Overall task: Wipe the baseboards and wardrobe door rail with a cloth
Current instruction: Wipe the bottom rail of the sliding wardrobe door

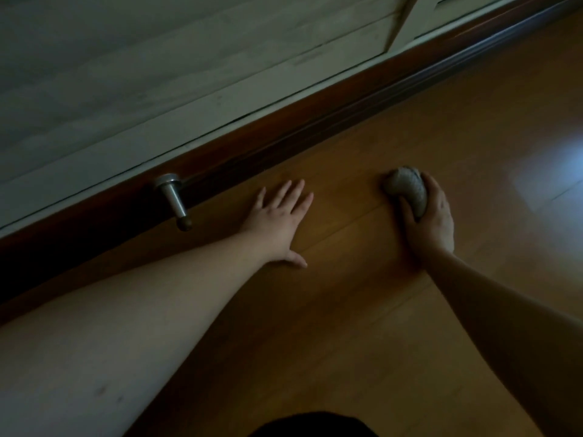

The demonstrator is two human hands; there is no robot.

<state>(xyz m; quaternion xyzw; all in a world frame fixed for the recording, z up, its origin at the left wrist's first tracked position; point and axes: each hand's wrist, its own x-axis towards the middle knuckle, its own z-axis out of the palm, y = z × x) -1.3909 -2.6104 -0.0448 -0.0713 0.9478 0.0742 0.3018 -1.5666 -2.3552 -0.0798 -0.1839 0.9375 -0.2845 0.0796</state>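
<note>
Wooden floor (410, 310) is meeting one dark baseboard (284, 121) running diagonally; one metal door stopper (173, 197) at left. Left hand (277, 216) is lying flat, fingers released; right hand (432, 216) is grasping one balled cloth (407, 187) at centre right.

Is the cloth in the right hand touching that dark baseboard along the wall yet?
Apart. The head view shows the cloth, gripped by the right hand, down on the floor, with bare floorboard between it and the baseboard.
</note>
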